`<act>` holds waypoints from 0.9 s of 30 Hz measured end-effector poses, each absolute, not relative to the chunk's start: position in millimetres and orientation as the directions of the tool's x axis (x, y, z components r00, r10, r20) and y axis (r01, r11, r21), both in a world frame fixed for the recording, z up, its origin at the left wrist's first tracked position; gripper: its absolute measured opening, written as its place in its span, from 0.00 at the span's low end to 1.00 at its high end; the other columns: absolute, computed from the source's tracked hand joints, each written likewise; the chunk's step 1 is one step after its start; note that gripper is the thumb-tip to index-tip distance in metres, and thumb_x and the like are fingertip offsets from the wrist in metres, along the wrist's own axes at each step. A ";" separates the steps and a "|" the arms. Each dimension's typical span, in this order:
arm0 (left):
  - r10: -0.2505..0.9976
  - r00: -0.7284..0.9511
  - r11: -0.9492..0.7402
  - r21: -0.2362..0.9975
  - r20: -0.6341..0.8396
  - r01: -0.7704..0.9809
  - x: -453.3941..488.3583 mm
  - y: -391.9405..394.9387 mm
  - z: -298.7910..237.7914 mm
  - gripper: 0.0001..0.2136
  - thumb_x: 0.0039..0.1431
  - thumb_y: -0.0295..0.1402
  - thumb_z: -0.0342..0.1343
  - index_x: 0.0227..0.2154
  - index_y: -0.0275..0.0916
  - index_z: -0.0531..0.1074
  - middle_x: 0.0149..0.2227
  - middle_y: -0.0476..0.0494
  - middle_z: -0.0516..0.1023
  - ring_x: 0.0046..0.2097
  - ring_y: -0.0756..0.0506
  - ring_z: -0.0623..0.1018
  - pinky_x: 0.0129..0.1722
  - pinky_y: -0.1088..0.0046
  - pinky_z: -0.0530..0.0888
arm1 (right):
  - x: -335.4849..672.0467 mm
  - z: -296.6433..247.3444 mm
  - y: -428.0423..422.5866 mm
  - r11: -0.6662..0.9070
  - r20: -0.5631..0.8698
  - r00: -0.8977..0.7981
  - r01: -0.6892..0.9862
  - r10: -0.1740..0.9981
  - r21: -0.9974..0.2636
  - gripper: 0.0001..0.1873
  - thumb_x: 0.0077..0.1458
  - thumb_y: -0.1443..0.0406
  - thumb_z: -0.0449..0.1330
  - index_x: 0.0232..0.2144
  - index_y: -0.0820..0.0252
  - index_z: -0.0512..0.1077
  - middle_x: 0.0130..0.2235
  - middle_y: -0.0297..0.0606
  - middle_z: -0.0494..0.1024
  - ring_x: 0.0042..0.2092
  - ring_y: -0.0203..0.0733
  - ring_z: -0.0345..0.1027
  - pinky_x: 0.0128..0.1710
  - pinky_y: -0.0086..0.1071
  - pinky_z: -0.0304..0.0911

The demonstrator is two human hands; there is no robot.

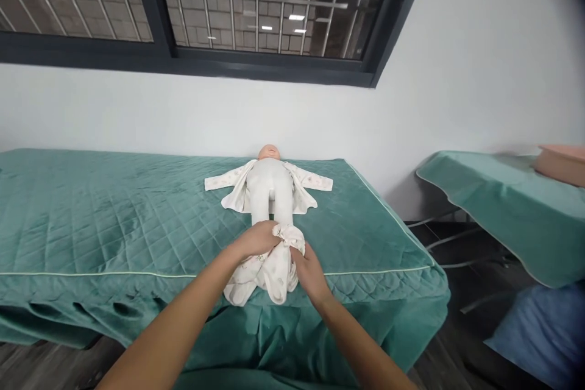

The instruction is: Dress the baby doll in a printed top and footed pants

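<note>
A white baby doll (270,186) lies on its back on a teal quilted bed (114,213), head toward the wall, feet toward me. An open white patterned jacket (305,181) is spread under its torso and arms. My left hand (258,239) and my right hand (311,268) are both closed on bunched white patterned baby trousers (274,262) at the doll's feet. The doll's feet are hidden by the cloth and my hands.
A white wall with a dark-framed window (256,18) runs behind the bed. To the right stands a second teal-covered bed (498,207) carrying a pink object (562,163). Dark floor lies between the beds, and blue fabric (539,332) shows at lower right.
</note>
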State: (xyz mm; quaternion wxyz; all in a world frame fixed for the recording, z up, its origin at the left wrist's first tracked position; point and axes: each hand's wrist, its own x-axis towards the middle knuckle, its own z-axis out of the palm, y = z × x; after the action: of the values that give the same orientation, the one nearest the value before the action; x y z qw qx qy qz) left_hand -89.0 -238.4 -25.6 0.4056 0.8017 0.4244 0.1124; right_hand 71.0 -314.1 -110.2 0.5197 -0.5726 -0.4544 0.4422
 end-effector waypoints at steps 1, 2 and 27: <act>0.759 0.630 -0.268 0.802 -0.166 0.534 -92.8 -239.0 -24.1 0.11 0.58 0.32 0.52 0.37 0.38 0.79 0.40 0.43 0.83 0.42 0.41 0.79 0.40 0.70 0.72 | 70.9 -109.4 -314.2 -0.046 -0.029 0.228 0.068 0.973 -0.997 0.21 0.55 0.52 0.60 0.47 0.57 0.73 0.48 0.42 0.79 0.51 0.52 0.70 0.56 0.44 0.62; 0.745 0.645 -0.209 0.861 -0.167 0.464 -96.7 -239.4 -22.2 0.10 0.58 0.34 0.53 0.37 0.37 0.78 0.40 0.43 0.83 0.41 0.41 0.79 0.39 0.70 0.72 | 71.0 -108.2 -313.3 -0.043 -0.023 0.255 0.074 0.967 -0.996 0.20 0.55 0.52 0.60 0.46 0.56 0.73 0.46 0.40 0.79 0.49 0.51 0.70 0.54 0.42 0.64; 0.959 0.209 -0.232 0.951 0.189 0.203 -86.1 -140.2 -39.7 0.10 0.51 0.37 0.63 0.32 0.36 0.72 0.32 0.51 0.73 0.36 0.48 0.71 0.38 0.73 0.65 | 102.6 -95.7 -184.7 0.090 0.095 0.176 0.035 0.980 -0.995 0.21 0.53 0.53 0.63 0.47 0.55 0.74 0.50 0.38 0.80 0.51 0.46 0.70 0.53 0.38 0.64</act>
State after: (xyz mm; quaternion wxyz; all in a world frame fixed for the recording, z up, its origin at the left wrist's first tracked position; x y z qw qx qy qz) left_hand -86.1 -140.2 -39.7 0.4283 0.6489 0.4480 0.4413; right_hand 102.6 -184.7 -95.7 0.5583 -0.5255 -0.4830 0.4230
